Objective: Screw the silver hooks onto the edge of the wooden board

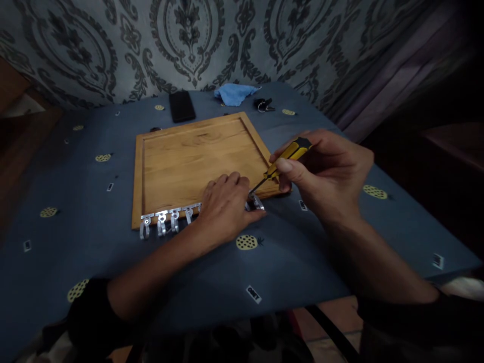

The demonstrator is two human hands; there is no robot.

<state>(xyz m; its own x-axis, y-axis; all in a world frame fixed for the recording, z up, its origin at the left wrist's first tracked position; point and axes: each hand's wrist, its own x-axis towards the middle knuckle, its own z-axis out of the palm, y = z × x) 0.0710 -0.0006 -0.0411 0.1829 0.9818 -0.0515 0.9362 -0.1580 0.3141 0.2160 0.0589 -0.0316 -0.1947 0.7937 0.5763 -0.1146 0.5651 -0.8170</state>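
A framed wooden board (189, 161) lies flat on the table. Along its near edge runs a silver metal hook rail (175, 214) with several hooks hanging over the side. My left hand (227, 204) rests across the rail's right half, fingers bent over the board's edge and thumb close to the end hook, hiding the middle hooks. My right hand (328, 174) grips a yellow and black screwdriver (287, 157) between thumb and fingers. The tilted shaft points down and left, its tip at the rail's right end. Whether a screw sits under the tip cannot be made out.
Behind the board lie a black phone (182, 106), a blue cloth (234, 94) and a bunch of keys (263, 105). The blue tablecloth (181, 282) carries pineapple prints. A patterned curtain or wall covering (191, 40) rises behind the table.
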